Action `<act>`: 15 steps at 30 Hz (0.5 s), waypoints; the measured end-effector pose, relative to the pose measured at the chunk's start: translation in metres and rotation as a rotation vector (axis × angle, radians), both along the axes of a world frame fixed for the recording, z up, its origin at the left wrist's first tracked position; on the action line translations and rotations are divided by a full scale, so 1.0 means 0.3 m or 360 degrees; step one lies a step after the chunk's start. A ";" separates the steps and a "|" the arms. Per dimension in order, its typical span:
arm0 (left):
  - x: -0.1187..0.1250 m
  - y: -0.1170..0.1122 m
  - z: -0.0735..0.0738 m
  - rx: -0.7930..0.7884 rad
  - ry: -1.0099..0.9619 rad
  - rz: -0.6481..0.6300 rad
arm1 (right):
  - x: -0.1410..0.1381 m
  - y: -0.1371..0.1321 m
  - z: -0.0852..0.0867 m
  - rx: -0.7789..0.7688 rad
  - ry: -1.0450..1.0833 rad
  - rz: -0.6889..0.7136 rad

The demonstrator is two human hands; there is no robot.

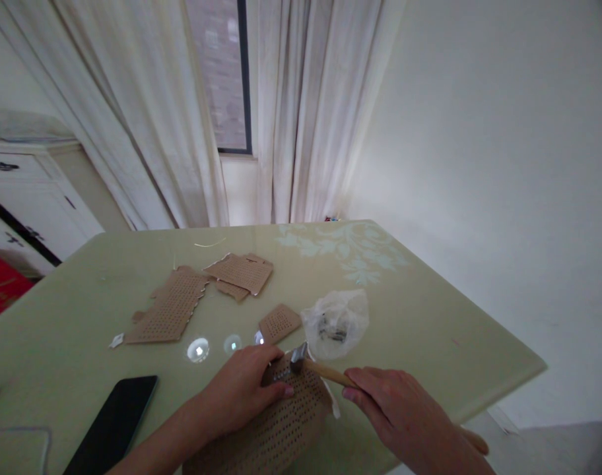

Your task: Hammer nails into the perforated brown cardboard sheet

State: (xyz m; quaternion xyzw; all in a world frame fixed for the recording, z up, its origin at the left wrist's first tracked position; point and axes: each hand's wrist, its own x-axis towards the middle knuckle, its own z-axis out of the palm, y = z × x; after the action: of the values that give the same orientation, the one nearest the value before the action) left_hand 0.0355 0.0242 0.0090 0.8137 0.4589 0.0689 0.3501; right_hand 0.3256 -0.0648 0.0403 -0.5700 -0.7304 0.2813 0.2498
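Note:
A brown sheet (286, 425) punched with rows of small holes lies at the table's near edge; its material, perhaps leather or card, is hard to tell. My left hand (249, 382) grips its upper left edge, the thumb on top and the other fingers partly hidden. Small shiny bits show between thumb and forefinger, too small to name. Wrapped round the wooden handle of a small hammer (328, 373) is my right hand (393, 399). The hammer's metal head rests on or just above the sheet, close to my left fingertips. White edging shows along the sheet's right side.
Beyond my hands sit a clear plastic bag (343, 316) with dark metal bits and a small perforated piece (280, 323). Further left lie a larger perforated piece (169, 310) and several stacked ones (244, 272). A black phone (113, 422) and a white cable (46, 439) are at left.

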 end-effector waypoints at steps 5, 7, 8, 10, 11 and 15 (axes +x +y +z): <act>-0.012 0.004 0.005 -0.0044 -0.0054 -0.0048 | 0.010 0.001 -0.107 -0.0166 0.0263 -0.0186; -0.034 0.036 0.006 -0.0048 -0.0063 -0.0060 | 0.009 0.000 -0.195 -0.0397 0.0757 -0.0341; -0.048 0.060 0.003 -0.0010 -0.0009 -0.0032 | 0.005 -0.001 -0.241 -0.0532 0.1037 -0.0459; -0.075 0.120 -0.011 0.0113 0.0192 0.0083 | -0.007 -0.004 -0.323 -0.0696 0.1496 -0.0622; -0.087 0.151 -0.024 0.0162 0.0300 0.0141 | -0.013 -0.005 -0.355 -0.0760 0.1679 -0.0679; -0.103 0.236 -0.101 0.0189 0.0553 0.0231 | -0.027 -0.006 -0.419 -0.0835 0.1973 -0.0742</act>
State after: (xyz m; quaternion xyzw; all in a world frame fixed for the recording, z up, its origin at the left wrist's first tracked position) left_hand 0.0048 0.0949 -0.0211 0.7973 0.5651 -0.0207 0.2111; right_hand 0.3174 -0.0667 -0.0855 -0.4878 -0.2212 0.6596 0.5273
